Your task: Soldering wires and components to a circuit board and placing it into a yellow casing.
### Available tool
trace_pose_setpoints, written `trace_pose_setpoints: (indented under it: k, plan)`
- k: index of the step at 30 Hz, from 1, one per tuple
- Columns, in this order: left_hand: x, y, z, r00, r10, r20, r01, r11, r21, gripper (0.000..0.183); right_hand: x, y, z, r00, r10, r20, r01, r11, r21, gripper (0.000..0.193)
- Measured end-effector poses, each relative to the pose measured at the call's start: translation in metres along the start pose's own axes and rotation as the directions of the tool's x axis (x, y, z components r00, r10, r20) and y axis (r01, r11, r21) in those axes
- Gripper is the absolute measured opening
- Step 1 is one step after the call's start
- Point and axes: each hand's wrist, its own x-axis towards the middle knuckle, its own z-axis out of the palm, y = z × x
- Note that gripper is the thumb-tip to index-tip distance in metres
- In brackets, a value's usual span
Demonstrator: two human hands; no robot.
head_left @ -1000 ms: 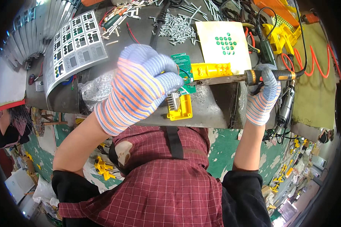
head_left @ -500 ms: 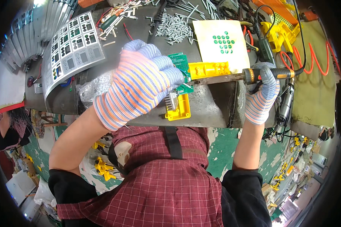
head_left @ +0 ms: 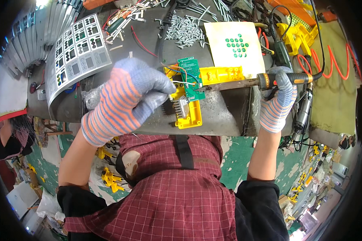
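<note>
My right hand (head_left: 278, 98), in a striped knit glove, is wrapped round the handle of a soldering iron (head_left: 265, 81). The iron's long dark barrel points left, its tip at the lower part of a green circuit board (head_left: 192, 72). Red, blue and white wires run on the board, which lies across a yellow plastic housing (head_left: 221, 74). A finned metal heat sink (head_left: 181, 107) sits below the board's left edge. Left of the board, my left hand (head_left: 122, 96), gloved alike, has its fingertips pinched beside the white wire (head_left: 183, 82); what they hold, if anything, is hidden.
Loose screws (head_left: 184, 32) are heaped beyond the board. A cream sheet with green dots (head_left: 235, 44) lies to their right, a curved label sheet (head_left: 78, 60) at the left. Yellow parts (head_left: 297, 36) and a coiled red hose (head_left: 330, 64) are at the right.
My left hand has drawn back left from the board, uncovering its wires and the housing's left part. My right hand and the soldering iron have hardly moved.
</note>
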Motion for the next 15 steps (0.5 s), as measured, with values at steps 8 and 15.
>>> trace_pose_setpoints:
  k: [8, 15]
  plan:
    - [0.005, 0.008, 0.022, 0.995, 0.069, -0.071, -0.047, 0.959, 0.279, 0.032, 0.0, -0.004, 0.002, 0.999, 0.039, 0.005, -0.039, 0.999, 0.006, 0.021]
    - [0.019, 0.008, 0.011, 0.991, -0.136, 0.013, 0.135, 0.991, 0.014, 0.031, -0.001, -0.003, 0.003, 1.0, 0.013, -0.016, -0.013, 1.0, -0.026, 0.023]
